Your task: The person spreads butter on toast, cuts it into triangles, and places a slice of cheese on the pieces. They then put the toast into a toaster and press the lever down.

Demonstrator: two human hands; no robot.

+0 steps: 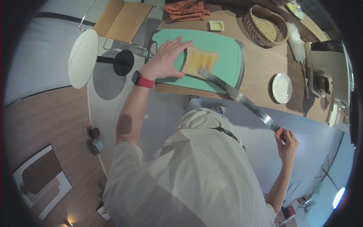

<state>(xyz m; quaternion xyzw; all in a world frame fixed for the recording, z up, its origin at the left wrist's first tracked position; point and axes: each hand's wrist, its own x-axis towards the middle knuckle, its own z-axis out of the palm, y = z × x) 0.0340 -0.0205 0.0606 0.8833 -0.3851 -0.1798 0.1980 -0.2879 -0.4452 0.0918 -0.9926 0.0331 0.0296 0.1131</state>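
A slice of bread (200,62) with yellow patches on its top lies flat on the green cutting board (227,47). My left hand (165,58), wearing a watch with a red band, grips the slice at its left side, fingertips at the upper corner and thumb at the lower one. In my right hand (287,145), held low and away from the table, is the red handle of a long palette knife (245,101). Its metal blade reaches up over the board's front edge, and the rounded tip rests over the lower right part of the bread.
A small square dish (216,25) with something yellow stands behind the board, near a folded orange cloth (186,10). To the right are a woven basket (264,28), a white saucer (282,88) and a coffee machine (329,68). A chair (123,20) and round side table (83,58) stand left.
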